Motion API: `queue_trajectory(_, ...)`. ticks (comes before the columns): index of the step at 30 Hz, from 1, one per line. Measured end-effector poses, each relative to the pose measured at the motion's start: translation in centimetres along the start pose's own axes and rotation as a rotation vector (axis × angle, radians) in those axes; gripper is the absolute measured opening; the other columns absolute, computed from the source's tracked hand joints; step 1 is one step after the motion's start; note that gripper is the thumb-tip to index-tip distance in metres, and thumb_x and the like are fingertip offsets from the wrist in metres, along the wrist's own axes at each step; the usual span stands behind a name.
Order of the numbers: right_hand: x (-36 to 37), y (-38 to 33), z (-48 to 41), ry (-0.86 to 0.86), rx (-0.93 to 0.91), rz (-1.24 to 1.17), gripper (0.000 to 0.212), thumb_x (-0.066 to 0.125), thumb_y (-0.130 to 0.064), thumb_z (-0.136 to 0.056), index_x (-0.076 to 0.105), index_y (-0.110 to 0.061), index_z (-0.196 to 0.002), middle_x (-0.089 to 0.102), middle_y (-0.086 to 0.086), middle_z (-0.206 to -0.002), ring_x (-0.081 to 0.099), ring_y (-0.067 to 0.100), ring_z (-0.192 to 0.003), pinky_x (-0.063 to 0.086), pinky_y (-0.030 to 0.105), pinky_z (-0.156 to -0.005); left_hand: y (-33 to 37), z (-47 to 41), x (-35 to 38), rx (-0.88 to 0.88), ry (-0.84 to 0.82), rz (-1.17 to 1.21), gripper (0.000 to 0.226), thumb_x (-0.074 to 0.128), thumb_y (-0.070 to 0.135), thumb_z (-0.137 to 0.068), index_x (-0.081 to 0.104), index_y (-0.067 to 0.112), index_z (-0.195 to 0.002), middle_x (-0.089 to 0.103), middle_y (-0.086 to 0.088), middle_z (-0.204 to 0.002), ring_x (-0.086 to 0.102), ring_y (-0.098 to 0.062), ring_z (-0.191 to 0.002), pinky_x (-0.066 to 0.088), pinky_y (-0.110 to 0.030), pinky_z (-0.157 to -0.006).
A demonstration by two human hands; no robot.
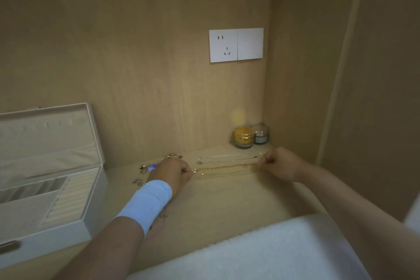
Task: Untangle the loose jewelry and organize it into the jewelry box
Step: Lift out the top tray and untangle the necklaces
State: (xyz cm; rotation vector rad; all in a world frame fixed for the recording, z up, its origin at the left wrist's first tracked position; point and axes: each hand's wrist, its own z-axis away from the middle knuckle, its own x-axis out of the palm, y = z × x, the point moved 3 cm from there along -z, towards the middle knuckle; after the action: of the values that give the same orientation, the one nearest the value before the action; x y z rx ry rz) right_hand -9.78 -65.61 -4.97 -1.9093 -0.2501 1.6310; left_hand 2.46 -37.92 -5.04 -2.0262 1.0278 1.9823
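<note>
A gold chain necklace (pixel 223 168) lies stretched straight across the wooden shelf. My left hand (pixel 171 171) pinches its left end and my right hand (pixel 280 162) pinches its right end. Just behind it rests a thin silver chain (pixel 223 157). A small heap of loose jewelry (pixel 148 167) with pink, blue and gold pieces sits behind and left of my left hand. The open cream jewelry box (pixel 91 191) stands at the left, its lid upright and its ring rolls and compartments showing.
Two small cosmetic jars (pixel 244 137) stand in the back right corner. A white wall socket (pixel 236 45) is on the back panel. A white padded surface (pixel 261 250) fills the near edge. A few small pieces lie under my left wrist (pixel 162 216).
</note>
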Motion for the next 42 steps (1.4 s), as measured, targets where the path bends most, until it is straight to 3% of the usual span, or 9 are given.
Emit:
queue_trajectory(3,0.4,1.3,-0.1,0.061,0.000,0.075,0.015,0.066,-0.011,-0.091,0.079,-0.017,-0.096,0.071,-0.007,-0.091,0.059,0.004,-0.084,0.038,0.012,-0.070,0.1,-0.1,1.0,0.009,-0.037,-0.037,0.016,0.060,0.024,-0.091,0.075,0.026,-0.091,0.070,0.009,-0.103,0.064,-0.013,-0.095,0.046,-0.020,-0.082)
queue_trajectory(7,0.8,2.6,-0.2,0.102,0.008,0.133,0.012,0.070,-0.024,-0.090,0.078,-0.027,-0.097,0.074,-0.009,-0.106,0.066,0.010,-0.099,0.051,0.027,-0.091,0.4,-0.2,1.4,0.068,0.006,-0.095,0.021,0.058,0.025,-0.094,0.076,0.028,-0.102,0.070,0.010,-0.109,0.063,-0.013,-0.098,0.042,-0.017,-0.079)
queue_trajectory(12,0.5,2.4,0.6,0.120,-0.060,0.280,0.019,0.063,-0.027,-0.094,0.076,-0.029,-0.108,0.071,-0.010,-0.116,0.063,0.014,-0.110,0.050,0.031,-0.094,0.6,0.2,2.3,0.145,0.002,-0.195,0.026,0.047,0.017,-0.098,0.070,0.018,-0.111,0.061,-0.006,-0.111,0.058,-0.021,-0.107,0.044,-0.025,-0.087)
queue_trajectory(18,1.9,1.7,1.7,0.022,-0.152,0.441,0.031,0.042,-0.038,-0.098,0.070,-0.028,-0.108,0.062,0.000,-0.111,0.054,0.024,-0.110,0.043,0.036,-0.098,1.1,2.2,3.8,0.215,-0.012,-0.218,0.039,0.040,0.032,-0.102,0.051,0.025,-0.139,0.047,0.007,-0.134,0.041,-0.016,-0.124,0.037,-0.031,-0.105)
queue_trajectory(23,1.7,1.8,2.6,0.002,-0.037,0.562,0.045,0.030,-0.042,-0.103,0.064,-0.017,-0.119,0.057,0.007,-0.124,0.051,0.028,-0.118,0.039,0.037,-0.099,1.5,2.2,3.7,0.189,-0.047,-0.257,0.041,0.036,0.038,-0.102,0.050,0.026,-0.138,0.044,0.010,-0.135,0.040,-0.016,-0.125,0.039,-0.034,-0.105)
queue_trajectory(28,1.2,0.6,2.9,0.014,-0.012,0.577,0.040,0.035,-0.037,-0.101,0.059,-0.024,-0.129,0.051,0.005,-0.132,0.045,0.027,-0.126,0.030,0.044,-0.105,2.0,1.9,2.4,0.173,-0.137,-0.239,0.040,0.040,0.037,-0.101,0.052,0.025,-0.137,0.045,0.004,-0.139,0.041,-0.018,-0.129,0.036,-0.035,-0.109)
queue_trajectory(35,2.7,-7.7,3.2,0.035,-0.252,0.376,0.038,0.055,-0.029,-0.098,0.057,-0.026,-0.135,0.054,0.001,-0.132,0.054,0.024,-0.122,0.045,0.036,-0.101,-1.8,3.0,-3.1,0.104,-0.060,-0.149,0.031,0.056,0.033,-0.094,0.063,0.033,-0.124,0.055,0.003,-0.130,0.051,-0.018,-0.123,0.035,-0.025,-0.105)
queue_trajectory(38,4.8,-12.3,2.9,-0.022,-0.367,0.280,0.032,0.055,-0.029,-0.098,0.063,-0.024,-0.129,0.059,0.002,-0.127,0.057,0.020,-0.117,0.044,0.030,-0.098,-3.8,4.6,-5.4,0.047,-0.039,-0.131,0.024,0.058,0.031,-0.094,0.068,0.033,-0.116,0.059,0.004,-0.118,0.057,-0.016,-0.107,0.037,-0.020,-0.091)
queue_trajectory(42,8.4,-17.3,2.6,-0.109,-0.459,0.203,0.026,0.058,-0.019,-0.094,0.074,-0.021,-0.114,0.071,-0.003,-0.118,0.063,0.015,-0.108,0.046,0.024,-0.094,-5.9,6.7,-6.4,-0.011,-0.060,-0.178,0.026,0.058,0.029,-0.094,0.067,0.031,-0.118,0.063,0.005,-0.125,0.061,-0.016,-0.109,0.040,-0.021,-0.094)
